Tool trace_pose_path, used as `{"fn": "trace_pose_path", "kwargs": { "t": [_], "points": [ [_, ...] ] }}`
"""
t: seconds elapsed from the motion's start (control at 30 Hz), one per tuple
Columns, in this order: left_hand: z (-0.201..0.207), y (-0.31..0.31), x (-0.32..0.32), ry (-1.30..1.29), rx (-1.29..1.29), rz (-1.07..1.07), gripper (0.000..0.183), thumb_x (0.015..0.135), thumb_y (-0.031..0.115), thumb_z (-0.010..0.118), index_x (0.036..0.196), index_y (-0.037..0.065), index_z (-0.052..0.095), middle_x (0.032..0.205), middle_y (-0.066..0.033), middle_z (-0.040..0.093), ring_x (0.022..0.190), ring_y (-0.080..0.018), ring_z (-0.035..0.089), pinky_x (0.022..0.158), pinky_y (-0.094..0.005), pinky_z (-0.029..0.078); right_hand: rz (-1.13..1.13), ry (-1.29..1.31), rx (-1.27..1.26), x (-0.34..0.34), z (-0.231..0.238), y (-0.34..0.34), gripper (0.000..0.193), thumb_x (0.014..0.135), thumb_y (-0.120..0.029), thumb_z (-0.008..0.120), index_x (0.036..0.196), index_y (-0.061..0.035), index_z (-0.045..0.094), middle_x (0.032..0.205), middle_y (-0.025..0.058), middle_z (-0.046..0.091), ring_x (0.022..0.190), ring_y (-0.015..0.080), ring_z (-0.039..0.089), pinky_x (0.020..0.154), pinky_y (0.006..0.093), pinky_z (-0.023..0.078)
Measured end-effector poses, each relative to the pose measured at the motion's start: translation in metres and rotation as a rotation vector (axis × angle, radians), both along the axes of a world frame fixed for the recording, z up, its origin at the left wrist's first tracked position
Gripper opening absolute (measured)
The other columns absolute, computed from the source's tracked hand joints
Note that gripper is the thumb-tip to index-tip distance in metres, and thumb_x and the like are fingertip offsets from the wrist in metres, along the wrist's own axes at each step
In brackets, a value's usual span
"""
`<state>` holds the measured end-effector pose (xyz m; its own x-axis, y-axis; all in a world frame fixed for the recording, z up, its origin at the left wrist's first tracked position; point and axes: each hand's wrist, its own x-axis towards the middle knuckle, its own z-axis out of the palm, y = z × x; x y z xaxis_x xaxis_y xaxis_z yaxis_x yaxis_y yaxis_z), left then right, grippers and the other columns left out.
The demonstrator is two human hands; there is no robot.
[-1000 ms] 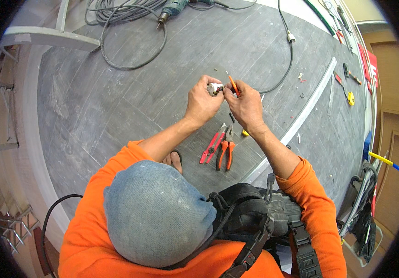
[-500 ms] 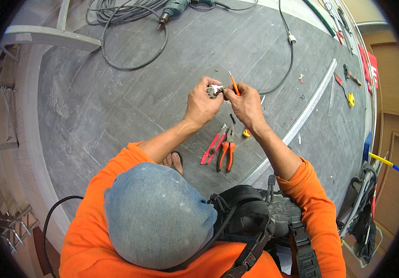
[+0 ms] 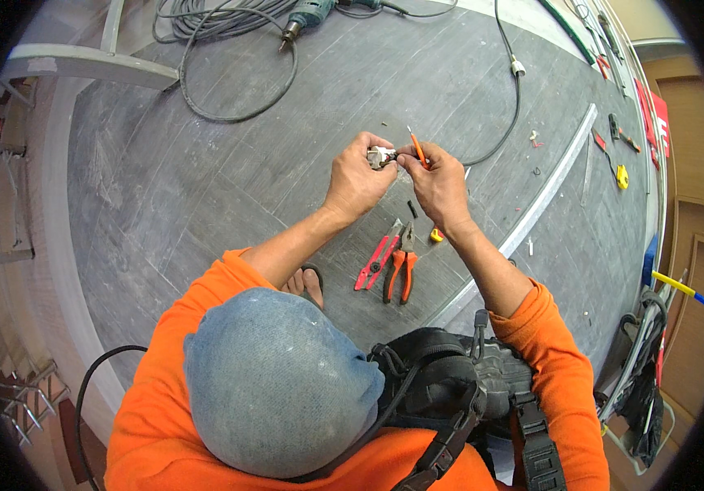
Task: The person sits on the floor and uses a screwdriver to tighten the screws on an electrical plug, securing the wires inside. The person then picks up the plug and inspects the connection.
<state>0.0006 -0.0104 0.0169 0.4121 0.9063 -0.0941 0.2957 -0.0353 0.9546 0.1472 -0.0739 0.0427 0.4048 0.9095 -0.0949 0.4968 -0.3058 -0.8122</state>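
Pinched in the fingers of my left hand (image 3: 352,186) is a small white electrical plug (image 3: 380,156) with metal and dark parts showing. My right hand (image 3: 440,192) meets it from the right, closed with an orange-handled screwdriver (image 3: 418,149) tucked between the fingers, its tip pointing up and away. The right fingertips also pinch a dark wire end at the plug; fine detail there is too small to tell. A dark cable (image 3: 497,149) runs from behind my right hand toward the far right. On the floor below lie a red utility knife (image 3: 378,258) and orange-handled pliers (image 3: 401,266).
A green drill (image 3: 309,15) and coiled grey cable (image 3: 213,20) lie at the far left. A long metal strip (image 3: 536,209) crosses the grey floor at right. Beyond it are a yellow tape measure (image 3: 622,177) and a hammer (image 3: 628,141). A metal frame (image 3: 98,64) stands left.
Both hands stay together at the plug. My right hand has shifted slightly right, and the screwdriver leans a little more to the left at its tip.
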Motion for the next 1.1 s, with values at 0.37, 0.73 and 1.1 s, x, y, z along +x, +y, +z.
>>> {"fn": "trace_pose_path", "kwargs": {
  "t": [0.37, 0.73, 1.1],
  "points": [
    [0.003, 0.001, -0.001, 0.041, 0.038, 0.031, 0.028, 0.082, 0.018, 0.078, 0.103, 0.003, 0.066, 0.087, -0.0099, 0.072, 0.077, -0.0174, 0.068, 0.07, -0.0349, 0.055, -0.097, 0.554, -0.343, 0.009, 0.019, 0.012, 0.022, 0.092, -0.023, 0.075, 0.101, -0.0032, 0.073, 0.075, -0.0018, 0.063, 0.055, 0.0068, 0.047, 0.051, 0.027, 0.041],
    [-0.014, 0.009, 0.003, 0.09, -0.064, 0.115, 0.031, 0.078, 0.016, 0.078, 0.105, 0.003, 0.068, 0.084, -0.0086, 0.073, 0.075, -0.0156, 0.068, 0.069, -0.033, 0.055, 0.289, -0.423, -0.277, 0.011, 0.047, -0.008, 0.029, 0.103, -0.025, 0.054, 0.114, -0.0006, 0.065, 0.102, 0.0207, 0.072, 0.09, 0.0407, 0.071, 0.078, 0.0521, 0.055],
    [-0.012, 0.012, 0.002, 0.123, -0.112, 0.12, 0.033, 0.076, 0.013, 0.079, 0.106, 0.003, 0.069, 0.084, -0.0078, 0.073, 0.075, -0.0146, 0.067, 0.069, -0.0319, 0.055, 0.371, -0.547, -0.181, 0.004, 0.06, -0.017, 0.024, 0.097, -0.019, 0.061, 0.12, -0.0116, 0.068, 0.099, 0.0141, 0.071, 0.087, 0.0358, 0.072, 0.074, 0.0488, 0.057]
  ]
}}
